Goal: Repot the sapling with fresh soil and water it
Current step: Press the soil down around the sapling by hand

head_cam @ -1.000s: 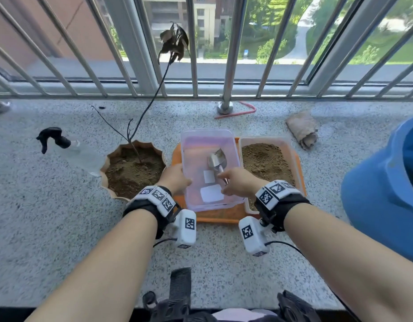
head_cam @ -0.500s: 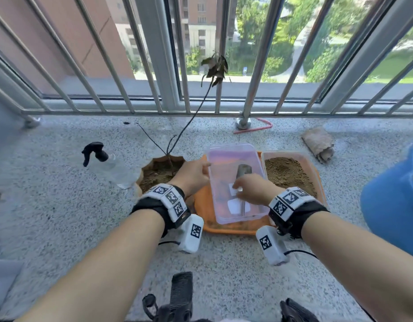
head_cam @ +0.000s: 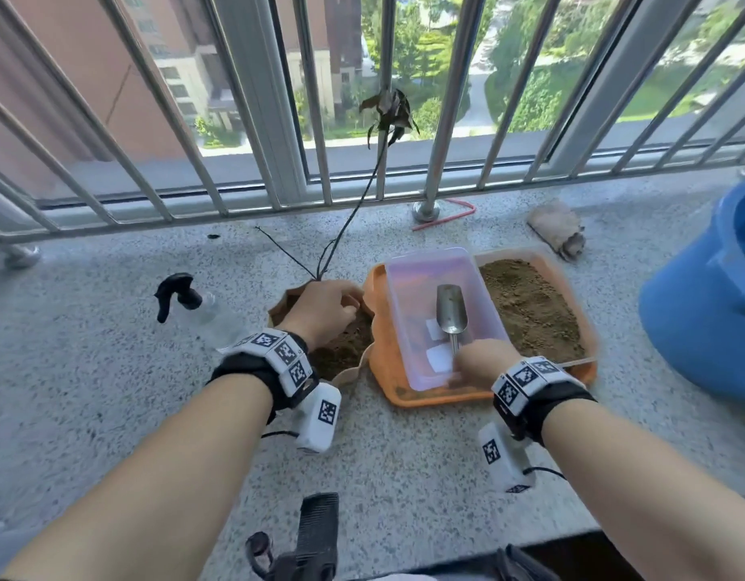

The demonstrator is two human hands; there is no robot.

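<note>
The thin sapling [head_cam: 354, 211], with a few dry leaves at its top, stands in a brown scalloped pot [head_cam: 356, 373] of soil. My left hand [head_cam: 322, 312] is over the pot, and its fingers curl at the base of the stem. A metal scoop [head_cam: 451, 308] lies in an empty clear plastic box [head_cam: 408, 287], and my right hand [head_cam: 479, 362] grips the scoop's handle. To the right of that box is a tub of loose brown soil [head_cam: 530, 312]. Both containers sit on an orange tray [head_cam: 379, 358]. A spray bottle [head_cam: 182, 297] with a black trigger lies left of the pot.
A large blue bucket [head_cam: 706, 320] stands at the right edge. A rolled brownish rag [head_cam: 557, 228] and a red wire [head_cam: 446, 218] lie near the metal railing [head_cam: 442, 119] at the back. The speckled stone ledge [head_cam: 90, 371] ends just in front of me.
My left hand has left the edge of the clear box and moved onto the pot at the sapling's base. My right hand has drawn the scoop back, bowl up. The view has shifted left.
</note>
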